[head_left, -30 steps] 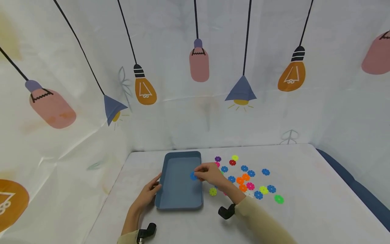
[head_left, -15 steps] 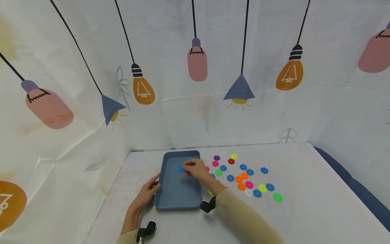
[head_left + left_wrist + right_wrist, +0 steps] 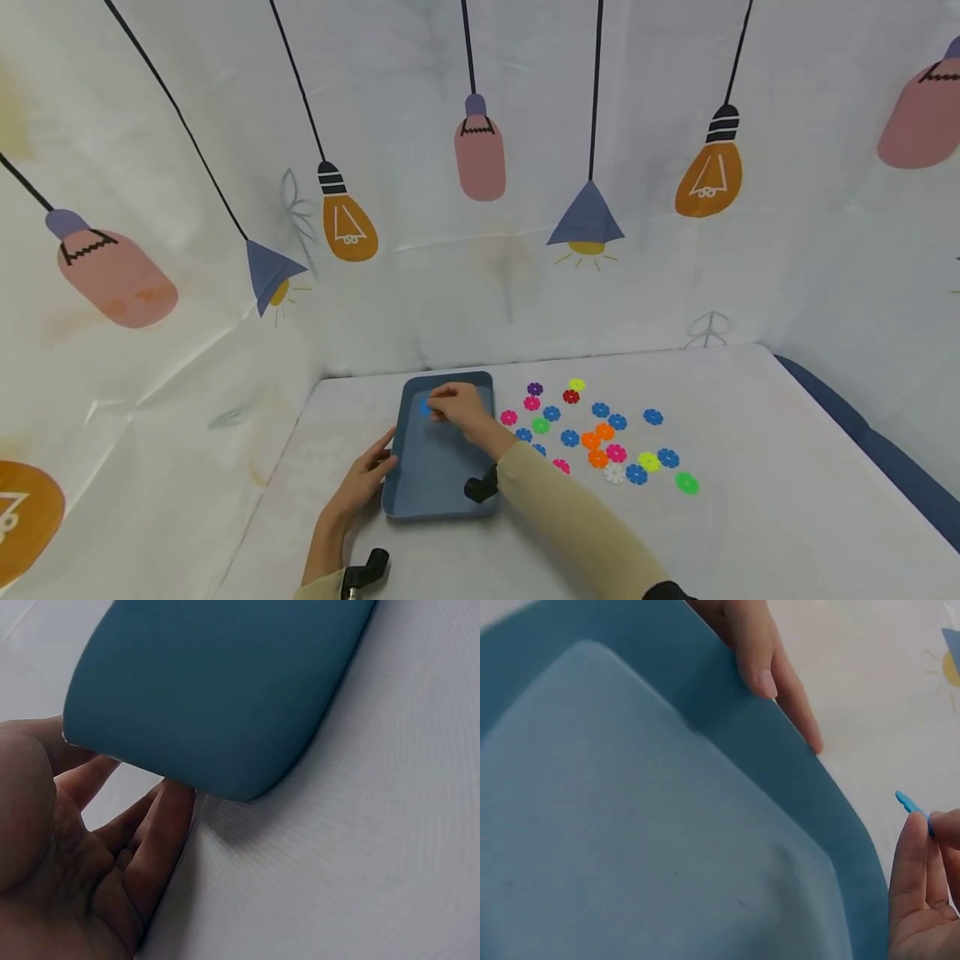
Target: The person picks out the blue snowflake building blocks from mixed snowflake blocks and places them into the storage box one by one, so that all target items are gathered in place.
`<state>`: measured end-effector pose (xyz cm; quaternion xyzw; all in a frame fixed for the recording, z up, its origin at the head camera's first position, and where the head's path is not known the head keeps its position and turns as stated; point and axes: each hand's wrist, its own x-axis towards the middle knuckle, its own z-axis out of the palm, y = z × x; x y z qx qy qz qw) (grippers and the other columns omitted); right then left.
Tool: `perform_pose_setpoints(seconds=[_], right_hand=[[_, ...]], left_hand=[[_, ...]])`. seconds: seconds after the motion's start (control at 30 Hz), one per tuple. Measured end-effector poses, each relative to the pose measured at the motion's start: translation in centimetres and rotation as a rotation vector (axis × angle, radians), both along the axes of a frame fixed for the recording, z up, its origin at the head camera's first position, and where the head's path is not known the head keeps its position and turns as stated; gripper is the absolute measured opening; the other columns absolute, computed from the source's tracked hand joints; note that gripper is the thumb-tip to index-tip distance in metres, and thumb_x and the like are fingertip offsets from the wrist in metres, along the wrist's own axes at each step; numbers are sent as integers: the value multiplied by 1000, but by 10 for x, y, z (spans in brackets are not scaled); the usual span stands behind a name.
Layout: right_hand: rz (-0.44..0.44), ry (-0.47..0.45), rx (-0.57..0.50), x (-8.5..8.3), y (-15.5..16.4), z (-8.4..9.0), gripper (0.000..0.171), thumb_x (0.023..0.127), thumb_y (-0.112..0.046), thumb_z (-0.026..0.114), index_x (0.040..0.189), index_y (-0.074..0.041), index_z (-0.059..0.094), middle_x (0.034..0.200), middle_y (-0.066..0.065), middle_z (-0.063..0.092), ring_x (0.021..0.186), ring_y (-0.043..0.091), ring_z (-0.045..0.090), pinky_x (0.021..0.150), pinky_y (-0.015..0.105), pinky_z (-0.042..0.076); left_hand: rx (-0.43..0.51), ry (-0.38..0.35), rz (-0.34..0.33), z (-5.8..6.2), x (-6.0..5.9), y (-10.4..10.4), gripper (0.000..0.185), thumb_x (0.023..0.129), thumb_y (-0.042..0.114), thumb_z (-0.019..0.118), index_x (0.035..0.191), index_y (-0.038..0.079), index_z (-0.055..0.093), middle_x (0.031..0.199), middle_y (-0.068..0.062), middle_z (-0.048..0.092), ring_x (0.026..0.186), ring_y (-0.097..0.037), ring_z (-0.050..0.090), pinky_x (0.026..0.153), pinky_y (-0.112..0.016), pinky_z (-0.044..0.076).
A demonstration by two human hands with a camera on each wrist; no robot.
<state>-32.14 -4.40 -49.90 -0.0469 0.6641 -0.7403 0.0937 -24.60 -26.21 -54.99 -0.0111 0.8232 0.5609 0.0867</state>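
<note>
The blue tray [image 3: 438,467] lies flat on the worktop [image 3: 750,517], lower centre of the head view, its long axis running from the near edge toward the back wall. The right hand [image 3: 455,408] is over the tray's far end and pinches a blue flower disc [image 3: 425,407] between thumb and fingertips; in the right wrist view the blue flower disc [image 3: 915,810] stands edge-on at the fingertips [image 3: 911,847], at the lower right. The left hand [image 3: 365,477] rests against the tray's left rim, fingers fairly straight and touching the wall; the left wrist view shows the left hand [image 3: 82,870] under the tray's rounded corner.

To the right of the tray, loose flower discs [image 3: 600,437] in blue, orange, pink, green, yellow, white, red and purple are scattered on the white worktop. A white backdrop [image 3: 480,167] printed with hanging light bulbs encloses the worktop at back and sides.
</note>
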Motion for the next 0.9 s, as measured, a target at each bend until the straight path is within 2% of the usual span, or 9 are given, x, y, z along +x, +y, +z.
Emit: perform_pose_setpoints(seconds=[0.13, 0.3, 0.4, 0.6, 0.77, 0.9], right_hand=[[-17, -12, -1, -10, -9, 2, 20, 89, -4, 70, 104, 8, 68, 86, 10, 68, 66, 14, 66, 72, 37, 58], [-36, -66, -10, -19, -18, 3, 14, 88, -4, 70, 101, 3, 70, 87, 11, 68, 67, 13, 66, 78, 40, 57], [-52, -85, -20, -22, -23, -2, 13, 88, -3, 70, 100, 3, 70, 86, 12, 68, 66, 12, 66, 79, 41, 56], [-111, -117, -22, -29, -27, -19, 16, 87, 0, 70, 102, 7, 70, 85, 13, 69, 62, 11, 65, 72, 34, 58], [-136, -131, -1, -31, -28, -26, 17, 87, -1, 71, 103, 5, 70, 85, 12, 69, 63, 11, 66, 72, 34, 58], [-174, -143, 6, -32, -29, -28, 15, 86, -1, 72, 100, 4, 71, 83, 11, 69, 62, 10, 65, 67, 30, 58]], left_hand=[[25, -3, 8, 1, 0, -1, 56, 99, 25, 58, 151, 25, 38, 136, -21, 46, 121, -34, 47, 93, -55, 44], [51, 9, 2, 6, 4, -3, 56, 100, 25, 57, 152, 24, 36, 140, -23, 42, 125, -35, 45, 95, -56, 44], [56, 5, 2, 6, 7, -3, 56, 100, 23, 56, 152, 22, 36, 140, -23, 43, 125, -36, 44, 96, -57, 42], [47, 18, 9, -1, 9, -1, 56, 100, 24, 56, 152, 20, 35, 139, -24, 44, 124, -37, 46, 93, -56, 45], [56, 27, 5, 0, 10, 1, 55, 100, 23, 57, 152, 19, 37, 138, -24, 45, 123, -38, 47, 93, -56, 46], [55, 37, -20, -1, 8, 1, 55, 100, 26, 56, 152, 20, 37, 137, -24, 46, 124, -38, 46, 96, -57, 43]])
